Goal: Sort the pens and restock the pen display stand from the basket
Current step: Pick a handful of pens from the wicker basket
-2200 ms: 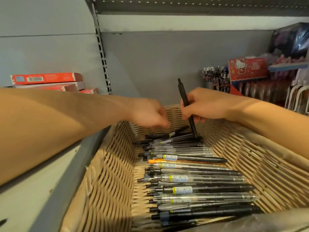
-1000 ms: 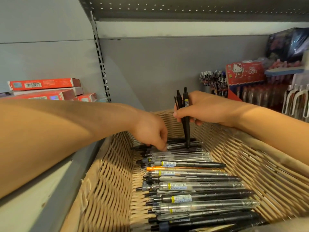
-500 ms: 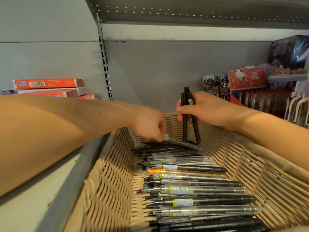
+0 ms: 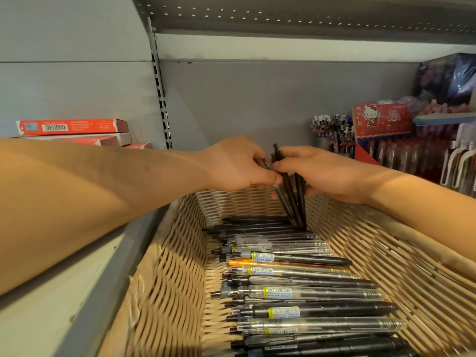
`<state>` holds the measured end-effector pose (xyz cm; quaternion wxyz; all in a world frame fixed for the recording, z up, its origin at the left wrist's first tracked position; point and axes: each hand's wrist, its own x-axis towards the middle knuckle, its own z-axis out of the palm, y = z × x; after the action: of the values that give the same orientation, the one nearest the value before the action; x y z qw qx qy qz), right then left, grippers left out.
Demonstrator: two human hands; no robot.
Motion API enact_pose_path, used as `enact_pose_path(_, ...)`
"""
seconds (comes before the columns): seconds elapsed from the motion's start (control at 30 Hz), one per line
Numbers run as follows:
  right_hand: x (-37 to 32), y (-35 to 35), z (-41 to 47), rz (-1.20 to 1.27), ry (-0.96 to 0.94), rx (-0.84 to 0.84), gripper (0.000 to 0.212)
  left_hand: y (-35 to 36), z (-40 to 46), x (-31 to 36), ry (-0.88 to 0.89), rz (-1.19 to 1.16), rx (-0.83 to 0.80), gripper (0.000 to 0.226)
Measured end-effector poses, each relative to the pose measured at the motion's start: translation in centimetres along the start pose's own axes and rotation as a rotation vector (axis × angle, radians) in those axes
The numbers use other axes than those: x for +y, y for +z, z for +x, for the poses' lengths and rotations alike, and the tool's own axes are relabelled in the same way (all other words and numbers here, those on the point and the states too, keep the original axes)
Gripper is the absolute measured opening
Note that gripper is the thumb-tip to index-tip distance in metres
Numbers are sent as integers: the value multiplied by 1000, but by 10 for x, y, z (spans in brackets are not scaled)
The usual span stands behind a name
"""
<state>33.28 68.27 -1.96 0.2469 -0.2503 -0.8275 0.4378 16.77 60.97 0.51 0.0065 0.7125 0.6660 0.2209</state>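
Observation:
A woven wicker basket fills the lower middle, with several pens lying side by side across its floor, black, clear and one orange. Over its far end my right hand grips a small bundle of black pens held nearly upright, tips resting on the pile. My left hand meets it from the left and pinches a grey pen against the bundle. The pen display stand, red with a cartoon cat header, stands at the right on the shelf.
Red flat boxes are stacked on the left shelf. A cup of patterned pens stands behind the basket, beside the stand. White hooks hang at the far right. A perforated shelf runs overhead, close above the hands.
My left hand lifted a grey pen out of the basket and brought it up to the bundle in my right hand. The bundle grew from one pen to several.

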Motion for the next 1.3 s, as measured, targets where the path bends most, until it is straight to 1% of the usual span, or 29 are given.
enact_pose_path(0.07, -1, -1, 0, 27, 18, -58, 21, 1, 0, 0, 1, -2, 3, 26)
enact_pose_path(0.13, 0, -3, 0, 40, 19, -63, 22, 1, 1, 0, 3, -31, 21, 24)
enact_pose_path(0.27, 3, -4, 1, -2, 26, -109, 28, 3, 1, 0, 4, -154, -10, 15)
enact_pose_path(0.4, 2, -5, -2, -43, 0, -181, 50, 4, -1, 2, 26, -194, -42, 9)
enact_pose_path(0.47, 0, -5, -4, -71, -23, -217, 47, 5, -2, 5, 49, -190, -48, 10)
enact_pose_path(0.57, -2, -8, -7, -41, -44, -298, 30, 4, -4, 8, 52, -255, -54, 10)
enact_pose_path(0.6, -2, -10, -8, -54, -51, -323, 28, 3, -5, 8, 41, -274, -50, 10)
enact_pose_path(0.63, -2, -11, -10, -101, -59, -336, 34, 1, -5, 9, 31, -290, -45, 12)
enact_pose_path(0.7, -2, -11, -11, -226, -79, -304, 49, 0, -6, 9, 17, -331, -42, 13)
enact_pose_path(0.73, -3, -10, -11, -255, -92, -273, 49, 0, -6, 10, 12, -348, -42, 13)
enact_pose_path(0.77, -3, -9, -11, -254, -107, -255, 45, 0, -7, 11, 9, -366, -41, 12)
enact_pose_path(0.83, -4, -9, -11, -213, -129, -248, 31, 0, -9, 12, 15, -415, -41, 10)
enact_pose_path(0.9, -5, -7, -11, -120, -109, -222, 16, -3, -11, 14, 21, -519, -44, 10)
enact_pose_path(0.93, -5, -5, -10, -25, -76, -196, 12, -5, -10, 14, 4, -604, -16, 14)
enact_pose_path(0.97, -6, -4, -10, 88, -42, -165, 13, -9, -8, 13, -29, -687, 42, 18)
enact_pose_path(1.0, -6, -3, -9, 192, -26, -135, 16, -12, -5, 11, -62, -715, 119, 19)
enact_pose_path(1.03, -7, -3, -8, 276, -23, -112, 19, -16, -2, 7, -87, -653, 189, 18)
enact_pose_path(1.07, -8, -2, -9, 342, -25, -100, 24, -18, 1, 1, -98, -490, 216, 18)
enact_pose_path(1.1, -9, -3, -9, 391, -30, -99, 29, -19, 3, -6, -95, -254, 176, 17)
enact_pose_path(1.13, -10, -3, -10, 420, -38, -107, 29, -18, 2, -12, -92, -11, 67, 17)
enact_pose_path(1.17, -10, -2, -10, 423, -47, -121, 28, -14, 0, -17, -104, 189, -80, 17)
enact_pose_path(1.2, -11, -1, -11, 394, -48, -136, 25, -8, -2, -20, -121, 330, -231, 18)
enact_pose_path(1.27, -10, 1, -13, 226, -43, -171, 19, 3, -6, -21, -132, 451, -478, 23)
enact_pose_path(1.3, -10, 2, -15, 94, -44, -192, 17, 6, -7, -19, -136, 483, -558, 27)
